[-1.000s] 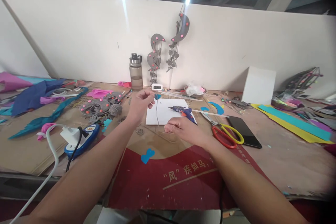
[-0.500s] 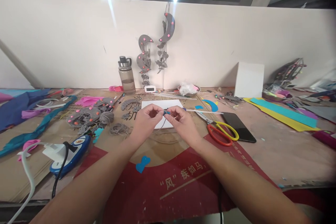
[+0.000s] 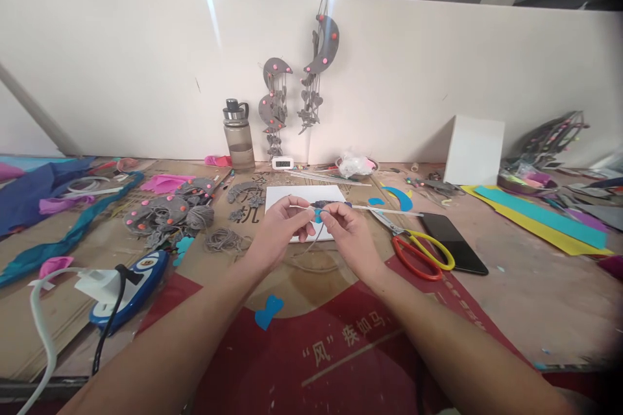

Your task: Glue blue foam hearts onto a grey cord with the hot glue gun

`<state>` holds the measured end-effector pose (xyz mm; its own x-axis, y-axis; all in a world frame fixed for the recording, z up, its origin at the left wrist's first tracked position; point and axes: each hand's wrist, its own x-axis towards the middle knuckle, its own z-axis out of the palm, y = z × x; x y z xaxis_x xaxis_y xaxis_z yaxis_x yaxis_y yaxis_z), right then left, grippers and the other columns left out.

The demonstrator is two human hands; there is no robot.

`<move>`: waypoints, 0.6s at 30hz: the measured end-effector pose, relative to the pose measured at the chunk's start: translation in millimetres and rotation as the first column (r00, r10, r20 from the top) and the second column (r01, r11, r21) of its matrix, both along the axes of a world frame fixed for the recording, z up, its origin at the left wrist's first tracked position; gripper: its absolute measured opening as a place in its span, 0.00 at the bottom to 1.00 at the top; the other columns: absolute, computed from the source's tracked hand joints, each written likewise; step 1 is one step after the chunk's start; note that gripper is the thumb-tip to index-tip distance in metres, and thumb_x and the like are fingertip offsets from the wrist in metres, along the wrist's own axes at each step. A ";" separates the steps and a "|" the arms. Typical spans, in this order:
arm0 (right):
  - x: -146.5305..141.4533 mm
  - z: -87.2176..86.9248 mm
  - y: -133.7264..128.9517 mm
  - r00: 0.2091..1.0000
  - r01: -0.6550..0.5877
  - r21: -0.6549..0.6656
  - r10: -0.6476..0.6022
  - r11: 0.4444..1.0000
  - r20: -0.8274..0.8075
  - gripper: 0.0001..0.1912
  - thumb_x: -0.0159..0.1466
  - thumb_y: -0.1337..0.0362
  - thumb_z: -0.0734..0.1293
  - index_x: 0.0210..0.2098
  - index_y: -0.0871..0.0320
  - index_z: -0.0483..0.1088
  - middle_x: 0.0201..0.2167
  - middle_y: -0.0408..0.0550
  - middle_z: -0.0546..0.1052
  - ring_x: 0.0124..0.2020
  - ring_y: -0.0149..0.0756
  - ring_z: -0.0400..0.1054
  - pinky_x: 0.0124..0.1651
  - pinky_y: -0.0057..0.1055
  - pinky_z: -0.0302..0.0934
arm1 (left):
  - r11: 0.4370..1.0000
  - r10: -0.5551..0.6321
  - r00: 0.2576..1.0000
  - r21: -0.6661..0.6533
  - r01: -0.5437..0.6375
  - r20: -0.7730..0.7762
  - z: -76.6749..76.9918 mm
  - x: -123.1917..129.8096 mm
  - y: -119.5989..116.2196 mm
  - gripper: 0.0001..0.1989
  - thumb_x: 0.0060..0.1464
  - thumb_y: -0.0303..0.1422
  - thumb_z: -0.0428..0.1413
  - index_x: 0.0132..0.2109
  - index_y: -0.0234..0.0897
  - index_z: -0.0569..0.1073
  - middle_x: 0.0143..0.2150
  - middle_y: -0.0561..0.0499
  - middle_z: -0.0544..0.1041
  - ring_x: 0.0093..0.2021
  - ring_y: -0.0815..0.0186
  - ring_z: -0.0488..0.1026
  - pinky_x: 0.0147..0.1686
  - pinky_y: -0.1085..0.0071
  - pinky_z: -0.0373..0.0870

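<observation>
Between my two hands, above a white board point(image 3: 280, 192), is a small blue felt piece point(image 3: 318, 215). My left hand point(image 3: 287, 224) pinches its left side with thumb and forefinger. The thumb and fingers of my right hand point(image 3: 343, 224) close on its right side. A thin grey cord point(image 3: 311, 245) trails down from the piece toward the table. Something dark grey shows just behind the fingertips; I cannot make out its kind. Nearer to me, a loose blue felt cutout point(image 3: 268, 312) lies on the red printed cardboard point(image 3: 360, 369).
Scissors point(image 3: 421, 253) with red and yellow handles lie right of my hands, touching a black phone point(image 3: 452, 243). Grey yarn point(image 3: 224, 240) and grey felt shapes point(image 3: 170, 207) lie left. A power strip point(image 3: 129, 292), a bottle point(image 3: 238, 139) and a small clock point(image 3: 283, 163) stand around.
The view has shifted slightly. My fingers have moved on the blue felt piece, and more of it now shows between them. The left hand's lower fingers have loosened a little.
</observation>
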<state>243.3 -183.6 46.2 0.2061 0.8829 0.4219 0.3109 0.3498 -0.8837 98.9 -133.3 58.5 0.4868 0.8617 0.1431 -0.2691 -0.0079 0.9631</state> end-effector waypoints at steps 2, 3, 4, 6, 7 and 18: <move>0.1 -1.0 -0.4 1.000 0.012 0.002 -0.012 1.000 0.013 0.10 0.64 0.57 0.63 0.32 0.58 0.67 0.27 0.41 0.66 0.29 0.30 0.58 0.33 0.28 0.54 | 1.000 0.010 1.000 0.014 -0.010 -0.013 -0.5 0.1 0.6 0.14 0.48 0.35 0.63 0.40 0.35 0.70 0.23 0.54 0.73 0.23 0.70 0.68 0.23 0.74 0.62; 0.4 -1.7 -0.7 0.999 0.024 0.014 -0.025 1.000 0.035 0.10 0.64 0.58 0.63 0.32 0.58 0.67 0.27 0.41 0.66 0.30 0.30 0.58 0.33 0.28 0.54 | 0.999 0.013 0.999 0.033 -0.012 -0.033 -0.6 0.0 1.0 0.13 0.48 0.35 0.63 0.39 0.35 0.71 0.23 0.53 0.74 0.24 0.71 0.68 0.24 0.74 0.63; 0.8 -2.4 -0.8 0.997 0.035 0.033 -0.037 0.999 0.067 0.09 0.64 0.59 0.63 0.32 0.58 0.67 0.28 0.42 0.67 0.30 0.30 0.59 0.34 0.28 0.54 | 0.998 0.016 0.998 0.054 -0.013 -0.059 -0.9 -0.2 1.4 0.12 0.49 0.35 0.62 0.38 0.34 0.72 0.23 0.53 0.74 0.24 0.71 0.68 0.25 0.74 0.64; 1.5 -4.1 -1.0 0.987 0.051 0.072 -0.061 0.996 0.148 0.08 0.65 0.60 0.62 0.33 0.57 0.67 0.30 0.43 0.68 0.32 0.31 0.60 0.35 0.29 0.55 | 0.996 0.028 0.993 0.086 -0.018 -0.111 -1.4 -0.7 2.4 0.10 0.50 0.36 0.61 0.36 0.33 0.73 0.24 0.52 0.74 0.24 0.72 0.68 0.27 0.74 0.65; 1.6 -5.0 -0.9 0.982 0.052 0.080 -0.066 0.995 0.178 0.07 0.65 0.61 0.62 0.33 0.57 0.67 0.31 0.43 0.69 0.32 0.31 0.61 0.36 0.29 0.56 | 0.995 0.043 0.990 0.100 -0.030 -0.131 -1.7 -0.9 3.1 0.10 0.50 0.36 0.61 0.35 0.33 0.73 0.24 0.52 0.74 0.23 0.72 0.68 0.27 0.74 0.66; -1.8 -2.1 -1.3 0.945 -0.054 -0.008 0.054 0.999 0.324 0.10 0.67 0.60 0.58 0.37 0.57 0.67 0.31 0.43 0.71 0.33 0.32 0.65 0.38 0.29 0.57 | 0.868 0.392 0.909 0.384 -0.316 -0.139 6.3 -16.1 20.0 0.05 0.50 0.32 0.57 0.33 0.35 0.72 0.24 0.55 0.72 0.22 0.73 0.66 0.26 0.75 0.64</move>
